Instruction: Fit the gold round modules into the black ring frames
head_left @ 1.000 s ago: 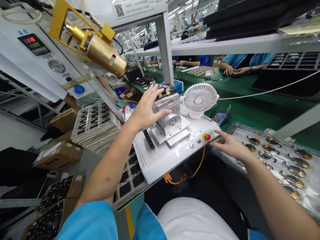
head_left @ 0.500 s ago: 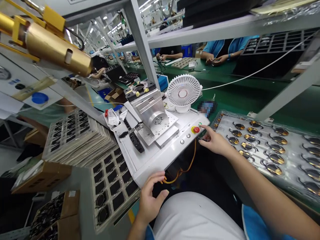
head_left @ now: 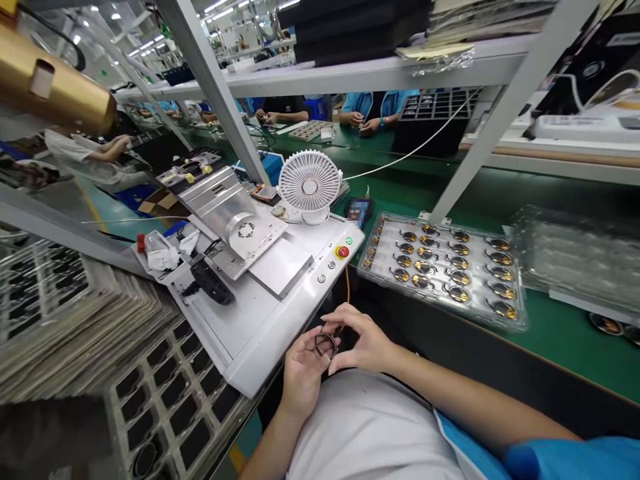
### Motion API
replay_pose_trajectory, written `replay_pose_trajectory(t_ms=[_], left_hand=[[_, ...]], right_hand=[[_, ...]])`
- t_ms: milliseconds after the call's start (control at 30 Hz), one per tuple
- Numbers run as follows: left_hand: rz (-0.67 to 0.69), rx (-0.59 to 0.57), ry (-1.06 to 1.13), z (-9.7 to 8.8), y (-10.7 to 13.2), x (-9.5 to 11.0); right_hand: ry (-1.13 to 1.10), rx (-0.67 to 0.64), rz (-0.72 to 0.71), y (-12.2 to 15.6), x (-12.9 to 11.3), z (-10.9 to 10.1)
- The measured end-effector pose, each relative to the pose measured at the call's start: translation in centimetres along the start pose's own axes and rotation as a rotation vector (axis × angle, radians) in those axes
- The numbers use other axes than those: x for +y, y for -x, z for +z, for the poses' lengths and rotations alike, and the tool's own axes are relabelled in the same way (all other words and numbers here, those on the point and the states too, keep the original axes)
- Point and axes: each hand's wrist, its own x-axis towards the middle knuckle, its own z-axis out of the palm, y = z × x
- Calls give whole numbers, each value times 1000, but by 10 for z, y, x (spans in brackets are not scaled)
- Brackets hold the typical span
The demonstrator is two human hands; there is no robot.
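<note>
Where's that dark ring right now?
Head view: the dark ring sits between the left hand and right hand, near the front corner of the white machine base.

Ceiling lights, white metal shelving, green workbenches, teal floor

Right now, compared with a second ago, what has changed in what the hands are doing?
The left hand has come back from the bench edge and the right hand from beside the red button. Both are now in front of the body, the left holding a small dark ring with the right curved around it. The fan and tray of gold discs stayed put.
</note>
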Motion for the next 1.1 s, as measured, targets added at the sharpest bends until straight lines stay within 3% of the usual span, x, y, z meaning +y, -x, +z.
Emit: replay_pose_trajectory(t_ms=[67, 100, 167, 200, 300, 400, 533, 700, 967, 1100], left_hand=[[10, 32, -2, -1, 0, 1], [13, 50, -7, -2, 1, 2], [9, 79, -15, -8, 4, 4], [7, 90, -18, -12, 6, 5], [1, 119, -30, -22, 14, 4], [12, 129, -27, -30, 20, 0], [31, 125, -20, -36, 26, -6], [49, 102, 10, -42, 25, -11], [14, 77, 18, -42, 22, -13], [13, 92, 15, -43, 23, -15]], right_hand=[[154, -96, -52, -13, -1, -26], [305, -125, -12, -22, -1, -45], [711, -84, 214, -44, 2, -92], [959, -48, 433, -56, 4, -119], [1197, 8, 711, -87, 15, -189], [1311, -79, 851, -105, 27, -229], [1393, -248, 899, -111, 38, -239], [1441, -355, 908, -113, 45, -238], [1445, -362, 926, -112, 46, -244], [1399, -298, 900, -106, 46, -246]])
